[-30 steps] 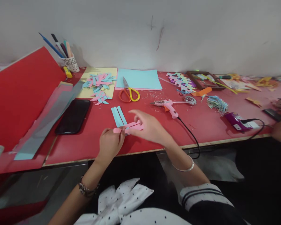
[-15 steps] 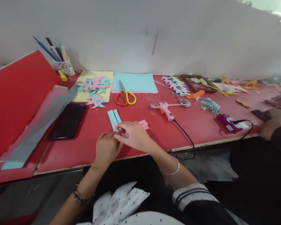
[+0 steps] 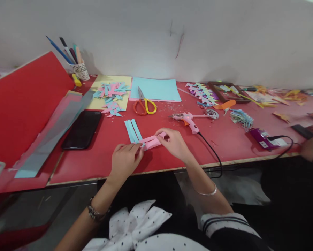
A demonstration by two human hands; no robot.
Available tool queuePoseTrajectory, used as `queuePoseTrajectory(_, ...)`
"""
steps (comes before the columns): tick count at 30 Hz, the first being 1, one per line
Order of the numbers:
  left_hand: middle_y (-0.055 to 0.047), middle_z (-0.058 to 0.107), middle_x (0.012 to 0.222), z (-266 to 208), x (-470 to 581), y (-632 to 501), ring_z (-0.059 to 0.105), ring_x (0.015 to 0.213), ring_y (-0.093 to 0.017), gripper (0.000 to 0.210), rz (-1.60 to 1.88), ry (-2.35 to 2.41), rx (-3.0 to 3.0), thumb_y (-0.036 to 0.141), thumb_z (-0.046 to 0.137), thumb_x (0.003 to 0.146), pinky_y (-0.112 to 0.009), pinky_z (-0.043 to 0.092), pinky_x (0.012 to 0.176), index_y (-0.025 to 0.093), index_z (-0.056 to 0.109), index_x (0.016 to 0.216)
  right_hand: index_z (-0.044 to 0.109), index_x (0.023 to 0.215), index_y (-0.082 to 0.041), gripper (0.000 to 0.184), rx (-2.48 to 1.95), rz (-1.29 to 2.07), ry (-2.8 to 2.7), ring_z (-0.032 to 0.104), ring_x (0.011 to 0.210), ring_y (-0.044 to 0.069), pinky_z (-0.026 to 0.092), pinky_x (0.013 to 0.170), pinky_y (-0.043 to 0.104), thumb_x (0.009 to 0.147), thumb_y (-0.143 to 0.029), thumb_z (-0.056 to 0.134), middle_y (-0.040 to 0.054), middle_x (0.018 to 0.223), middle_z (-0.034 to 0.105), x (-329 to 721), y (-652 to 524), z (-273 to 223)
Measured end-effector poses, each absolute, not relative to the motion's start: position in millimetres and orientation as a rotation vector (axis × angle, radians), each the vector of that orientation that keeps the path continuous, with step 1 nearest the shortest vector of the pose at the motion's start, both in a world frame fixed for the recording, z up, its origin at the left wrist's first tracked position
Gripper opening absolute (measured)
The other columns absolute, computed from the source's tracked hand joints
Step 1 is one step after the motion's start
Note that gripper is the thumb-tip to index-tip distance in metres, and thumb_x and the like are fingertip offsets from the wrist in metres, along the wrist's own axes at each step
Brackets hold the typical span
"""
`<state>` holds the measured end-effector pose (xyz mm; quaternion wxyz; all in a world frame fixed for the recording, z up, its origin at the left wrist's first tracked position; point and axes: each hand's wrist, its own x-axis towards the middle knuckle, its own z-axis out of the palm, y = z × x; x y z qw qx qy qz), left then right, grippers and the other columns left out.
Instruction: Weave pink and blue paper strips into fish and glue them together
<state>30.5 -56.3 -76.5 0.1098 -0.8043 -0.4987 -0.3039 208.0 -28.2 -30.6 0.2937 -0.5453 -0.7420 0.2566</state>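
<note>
The pink paper strips (image 3: pixel 151 142) lie low over the near part of the red tabletop (image 3: pixel 109 137), between the person's two hands, with the ends of the light-blue paper strips (image 3: pixel 132 131) just beside their left end; being thin paper, they should weigh next to nothing, bend at a light push and crease or tear if pulled hard; they look flat and fairly smooth, so a soft fingertip pinch near either end, with thumb and forefinger on opposite faces, would probably suit them better than a grip across the middle. The right hand (image 3: pixel 174 143) has thumb and forefinger closed on the strips' right end, its back turned up and its wrist slanting in from the lower right; the left hand (image 3: pixel 125 159) is curled at the other end, knuckles up, fingertips drawn together where pink and blue meet, though what lies between them is hidden and whether they grip anything cannot be told; the hands are apart, the strips spanning the gap, and both forearms converge from the near side; beyond them lie scissors (image 3: pixel 145 104) and a pink glue gun (image 3: pixel 189 120), neither touched.
</note>
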Motion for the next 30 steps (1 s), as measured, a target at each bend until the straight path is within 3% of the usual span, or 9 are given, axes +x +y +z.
queuePoseTrajectory(9,-0.004,0.072,0.072,-73,30,-58,0.063,0.060,-0.017,0.027,-0.828,-1.548,-2.406,0.025,0.040,0.084,-0.029,0.040,0.062,0.018,0.066,0.081,0.059,0.079,-0.016,0.013,-1.436,0.560,-2.041,0.056,0.072,0.013,0.039,0.065,0.024,0.076,-0.013,0.046,0.0046,0.083,0.064,225,-27,-43)
queuePoseTrajectory(16,-0.004,0.072,0.073,-73,30,-58,0.064,0.061,-0.018,0.027,-0.824,-1.565,-2.422,0.025,0.040,0.084,-0.030,0.039,0.063,0.019,0.066,0.082,0.059,0.081,-0.016,0.016,-1.499,0.458,-2.135,0.052,0.065,0.013,0.035,0.061,0.024,0.079,-0.014,0.043,0.0046,0.079,0.062,234,-29,-51)
queuePoseTrajectory(30,-0.002,0.072,0.071,-73,31,-58,0.063,0.060,-0.017,0.021,-0.811,-1.497,-2.407,0.020,0.044,0.081,-0.030,0.039,0.063,0.018,0.065,0.080,0.058,0.090,-0.016,0.022,-1.557,0.165,-2.322,0.057,0.078,0.018,0.028,0.068,0.027,0.085,-0.014,0.037,0.0068,0.084,0.065,235,-30,-66)
